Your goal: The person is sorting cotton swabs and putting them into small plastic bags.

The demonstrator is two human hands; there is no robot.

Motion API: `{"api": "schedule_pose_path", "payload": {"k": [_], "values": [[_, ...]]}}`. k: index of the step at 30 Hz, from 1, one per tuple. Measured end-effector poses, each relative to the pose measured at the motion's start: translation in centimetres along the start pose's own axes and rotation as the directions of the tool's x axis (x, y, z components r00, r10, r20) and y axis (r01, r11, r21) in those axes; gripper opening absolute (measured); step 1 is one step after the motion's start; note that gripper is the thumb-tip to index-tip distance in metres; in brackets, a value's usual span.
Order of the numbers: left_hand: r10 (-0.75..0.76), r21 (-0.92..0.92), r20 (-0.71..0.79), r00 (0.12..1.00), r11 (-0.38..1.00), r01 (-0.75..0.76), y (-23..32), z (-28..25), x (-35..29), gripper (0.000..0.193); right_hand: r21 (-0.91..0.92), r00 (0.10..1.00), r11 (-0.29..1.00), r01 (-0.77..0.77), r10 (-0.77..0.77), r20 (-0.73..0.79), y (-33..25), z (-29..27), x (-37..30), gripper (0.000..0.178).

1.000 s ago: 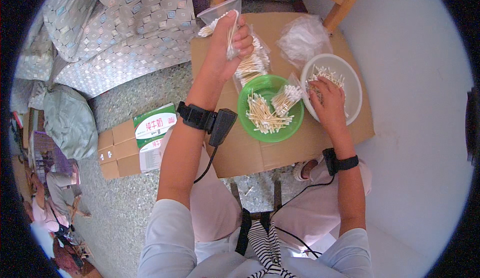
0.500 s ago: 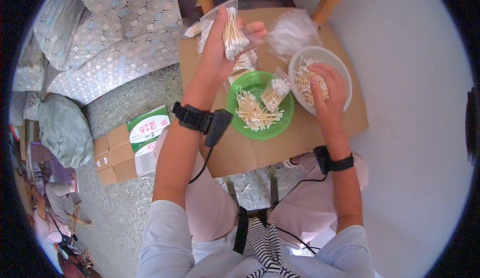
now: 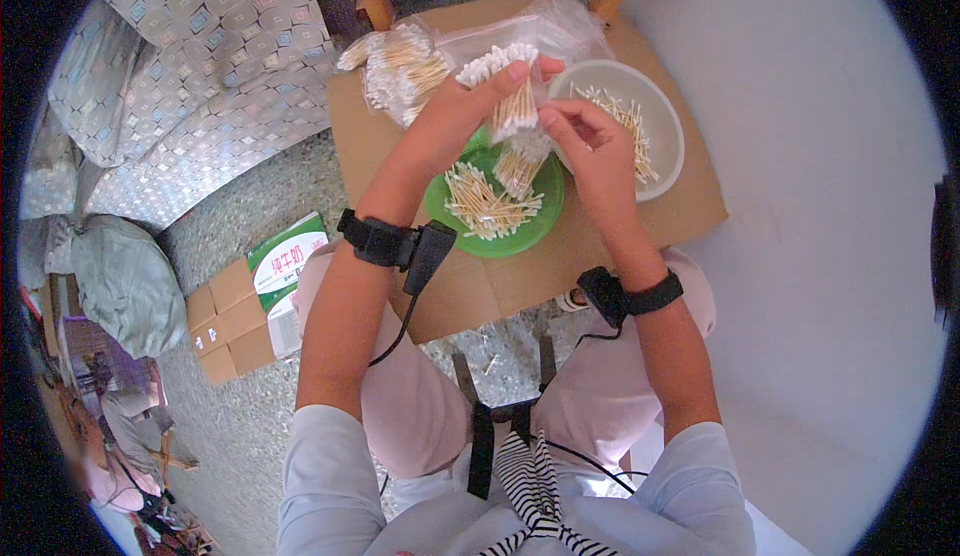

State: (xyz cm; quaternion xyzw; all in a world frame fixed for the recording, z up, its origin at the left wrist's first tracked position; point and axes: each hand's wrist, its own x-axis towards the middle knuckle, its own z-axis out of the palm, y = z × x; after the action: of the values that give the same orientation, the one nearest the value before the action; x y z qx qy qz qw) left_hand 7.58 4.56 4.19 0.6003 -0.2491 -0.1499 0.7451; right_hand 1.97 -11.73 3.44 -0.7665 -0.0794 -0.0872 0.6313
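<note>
Head view. Left hand (image 3: pixel 462 121): closed around a clear bag of cotton swabs (image 3: pixel 514 104), held above the green plastic bowl (image 3: pixel 545 224). Right hand (image 3: pixel 602 161): fingers curled at the bag's right edge; whether they grip it, cannot tell. Green bowl: loose swabs (image 3: pixel 485 208), one bagged bundle (image 3: pixel 520 168). White bowl (image 3: pixel 672 146), right: more loose swabs. Behind, left: filled swab bags (image 3: pixel 405 74). Beneath: cardboard sheet (image 3: pixel 450 306).
</note>
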Motion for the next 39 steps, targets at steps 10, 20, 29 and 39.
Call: {"api": "schedule_pose_path", "payload": {"k": [10, 20, 29, 39], "values": [[0.04, 0.136, -0.049, 0.998, 0.99, -0.033, 0.7, 0.0, 0.4, 0.038, 0.314, 0.97, 0.949, 0.02, 0.057, -0.234, 1.2, -0.7, 0.5, 0.019], [0.021, 0.071, -0.044, 0.999, 0.997, -0.018, 1.5, -0.4, -0.1, 0.047, 0.175, 1.0, 0.984, 0.019, -0.019, -0.005, -0.2, -0.8, 1.7, 0.019], [-0.044, 0.082, -0.197, 0.979, 0.995, 0.062, 0.8, -0.6, -0.2, 0.04, 0.194, 0.992, 0.979, 0.066, -0.044, -0.117, -0.6, 0.5, 1.2, 0.016], [-0.083, -0.186, -0.176, 0.981, 0.981, 0.05, 0.3, -0.4, -0.5, 0.036, 0.27, 0.995, 0.962, 0.036, -0.008, -0.104, -0.3, 0.9, 1.1, 0.013]]}}
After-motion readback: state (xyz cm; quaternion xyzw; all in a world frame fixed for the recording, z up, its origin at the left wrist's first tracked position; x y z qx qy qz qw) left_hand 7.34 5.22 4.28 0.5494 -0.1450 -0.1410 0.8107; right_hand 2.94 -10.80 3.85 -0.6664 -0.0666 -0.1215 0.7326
